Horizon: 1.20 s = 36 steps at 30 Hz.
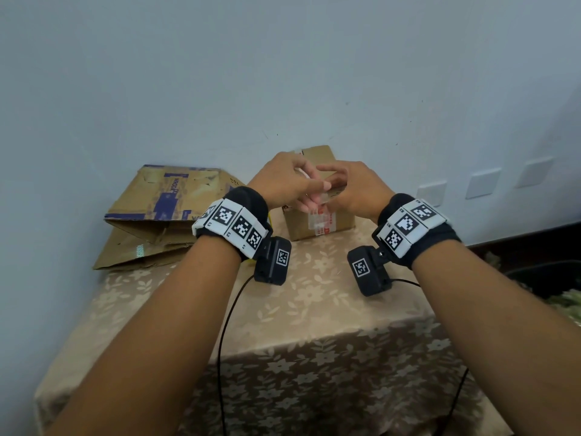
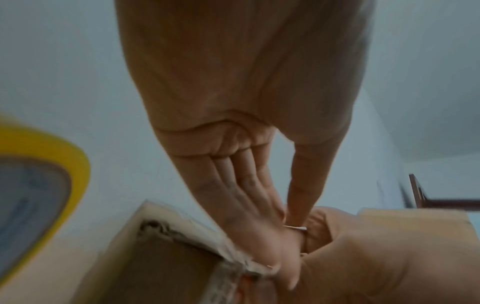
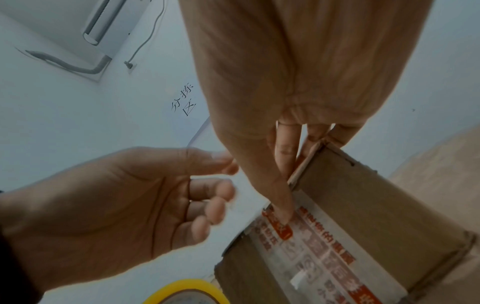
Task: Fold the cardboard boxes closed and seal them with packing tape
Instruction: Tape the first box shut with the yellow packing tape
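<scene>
Small box (image 1: 317, 221) sits at the far side of the table (image 1: 314, 313), w/ the flattened box (image 1: 163, 215) to its left. Your right hand (image 1: 355, 190) is on the box's top front edge, thumb pressing the printed tape (image 3: 324, 253) on the front face. Left hand (image 1: 283, 184) hovers just left of it, fingers loosely curled near a clear tape strip (image 3: 205, 131); can't tell if it's pinched. Printed tape runs up the front face toward both hands. Right hand's nearer. Yellow roll (image 3: 187, 292) lies left of the box.
</scene>
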{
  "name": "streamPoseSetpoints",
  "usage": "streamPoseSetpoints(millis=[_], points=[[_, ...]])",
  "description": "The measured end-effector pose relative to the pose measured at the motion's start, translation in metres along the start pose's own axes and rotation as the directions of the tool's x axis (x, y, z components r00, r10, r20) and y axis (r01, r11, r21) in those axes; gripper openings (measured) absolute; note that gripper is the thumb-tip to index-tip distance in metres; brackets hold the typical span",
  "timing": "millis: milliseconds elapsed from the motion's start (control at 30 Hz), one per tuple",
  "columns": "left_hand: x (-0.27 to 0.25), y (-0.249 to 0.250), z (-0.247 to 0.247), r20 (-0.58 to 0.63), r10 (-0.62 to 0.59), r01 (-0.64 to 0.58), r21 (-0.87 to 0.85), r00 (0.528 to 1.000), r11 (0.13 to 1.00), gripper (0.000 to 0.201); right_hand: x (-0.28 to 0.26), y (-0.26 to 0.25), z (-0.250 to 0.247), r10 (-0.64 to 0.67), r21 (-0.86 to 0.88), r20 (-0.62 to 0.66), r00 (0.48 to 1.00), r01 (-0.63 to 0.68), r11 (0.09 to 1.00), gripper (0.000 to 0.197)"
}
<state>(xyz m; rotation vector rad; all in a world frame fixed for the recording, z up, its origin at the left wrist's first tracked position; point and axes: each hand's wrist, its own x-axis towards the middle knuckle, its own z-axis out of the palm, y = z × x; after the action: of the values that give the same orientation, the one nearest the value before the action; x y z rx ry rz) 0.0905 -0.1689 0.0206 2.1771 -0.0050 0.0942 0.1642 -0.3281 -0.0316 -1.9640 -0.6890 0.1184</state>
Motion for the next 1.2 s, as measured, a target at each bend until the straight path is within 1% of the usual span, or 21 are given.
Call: streamPoseSetpoints(millis=[67, 133, 167, 267, 333, 433, 467, 500, 533, 633, 733, 900, 967, 1033, 1100, 1167, 1200], points=[[-0.003, 0.003, 0.004, 0.102, -0.093, 0.099, -0.053, 0.99, 0.994, 0.012, -0.001, 0.0, -0.001, -0.006, -0.005, -0.008, 1.0, 0.006, 1.0, 0.085], [-0.004, 0.004, 0.006, 0.158, -0.162, 0.169, -0.035, 0.974, 0.985, 0.007, -0.002, 0.0, -0.002, -0.009, -0.015, -0.009, 1.0, 0.009, 1.0, 0.083], [-0.004, 0.003, 0.006, 0.174, -0.185, 0.192, -0.021, 0.967, 0.981, 0.008, -0.003, -0.001, -0.002, -0.01, -0.021, -0.007, 1.0, 0.009, 1.0, 0.082], [-0.004, 0.0, 0.003, 0.232, -0.231, 0.232, 0.023, 0.945, 0.972, 0.014, -0.002, -0.001, -0.002, 0.003, -0.009, -0.008, 1.0, -0.003, 1.0, 0.082], [-0.006, 0.001, 0.001, 0.297, -0.269, 0.253, 0.092, 0.916, 0.963, 0.016, -0.002, -0.001, -0.002, 0.017, 0.001, -0.014, 1.0, -0.017, 1.0, 0.084], [-0.008, 0.001, -0.001, 0.387, -0.335, 0.271, 0.211, 0.859, 0.939, 0.023, -0.001, -0.001, -0.002, 0.026, 0.009, -0.019, 0.999, -0.026, 1.0, 0.083], [-0.008, 0.001, -0.001, 0.404, -0.346, 0.275, 0.225, 0.847, 0.935, 0.024, -0.001, -0.001, -0.002, 0.028, 0.011, -0.02, 0.999, -0.028, 1.0, 0.083], [-0.007, 0.0, -0.001, 0.407, -0.348, 0.279, 0.219, 0.845, 0.935, 0.025, -0.001, -0.001, -0.002, 0.03, 0.013, -0.02, 0.999, -0.03, 0.999, 0.083], [-0.007, 0.0, -0.001, 0.394, -0.34, 0.282, 0.198, 0.854, 0.939, 0.025, -0.001, -0.001, -0.002, 0.032, 0.017, -0.019, 0.999, -0.031, 0.999, 0.083], [-0.007, 0.0, -0.004, 0.331, -0.281, 0.253, 0.125, 0.901, 0.959, 0.026, -0.001, 0.0, -0.002, 0.034, 0.019, -0.017, 0.999, -0.034, 0.999, 0.084], [-0.01, 0.001, -0.006, 0.302, -0.237, 0.215, 0.103, 0.923, 0.971, 0.02, -0.002, 0.001, -0.003, 0.034, 0.029, -0.012, 0.999, -0.034, 0.999, 0.084], [-0.01, 0.002, -0.01, 0.19, -0.181, 0.168, 0.08, 0.965, 0.982, 0.016, -0.002, 0.0, -0.003, 0.039, 0.021, -0.006, 0.999, -0.039, 0.999, 0.084], [-0.009, 0.002, -0.013, 0.098, -0.13, 0.127, 0.031, 0.987, 0.991, 0.016, -0.002, 0.0, -0.003, 0.041, 0.009, -0.002, 0.999, -0.041, 0.999, 0.084], [-0.007, 0.002, -0.016, -0.026, -0.059, 0.058, -0.02, 0.998, 0.998, 0.017, -0.002, 0.0, -0.002, 0.051, 0.007, -0.001, 0.999, -0.051, 0.999, 0.084], [-0.005, 0.002, -0.018, -0.089, 0.012, -0.011, 0.015, 0.996, 1.0, 0.021, -0.002, 0.0, -0.002, 0.06, 0.015, -0.003, 0.998, -0.06, 0.998, 0.084], [-0.003, -0.001, -0.017, -0.073, 0.047, -0.039, 0.104, 0.996, 0.994, 0.03, -0.002, -0.001, -0.001, 0.062, 0.023, -0.004, 0.998, -0.062, 0.998, 0.084], [-0.003, -0.002, -0.015, -0.045, 0.041, -0.034, 0.161, 0.998, 0.986, 0.035, -0.003, -0.002, -0.001, 0.065, 0.029, -0.005, 0.998, -0.065, 0.997, 0.084]])
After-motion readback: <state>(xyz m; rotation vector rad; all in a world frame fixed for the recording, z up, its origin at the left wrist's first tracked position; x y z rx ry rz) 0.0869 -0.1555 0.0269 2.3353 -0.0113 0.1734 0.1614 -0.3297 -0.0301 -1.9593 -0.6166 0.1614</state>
